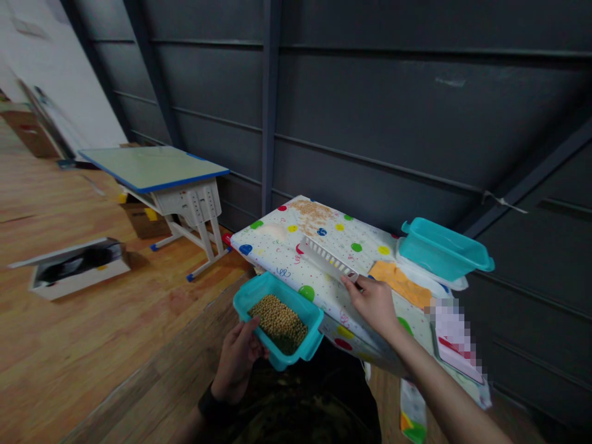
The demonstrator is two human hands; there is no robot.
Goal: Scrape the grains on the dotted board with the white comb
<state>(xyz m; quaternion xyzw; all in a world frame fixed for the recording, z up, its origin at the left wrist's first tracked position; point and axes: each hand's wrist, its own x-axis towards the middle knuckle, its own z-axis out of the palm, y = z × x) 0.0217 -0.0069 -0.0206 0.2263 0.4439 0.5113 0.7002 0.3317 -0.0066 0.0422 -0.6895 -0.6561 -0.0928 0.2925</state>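
Just off the near edge of the bench, the left hand held a turquoise tub of beans, fingers closed at its rim. The right hand pinched one end of a white slotted tray above the bench. The tub looked stiff, probably weighty, its beans apt to roll; gripping both ends seemed surest.

Left hand: thumb and fingers hold the left side of a teal tub. Pale beans fill it right of those fingers. Right hand: fingers grip one end of a white slotted strip, extending forward-left from the fingertips. Beyond, tan grains lie scattered over spotted cloth. Orange fabric lies just right of the right fingers; a second teal tub, farther right.
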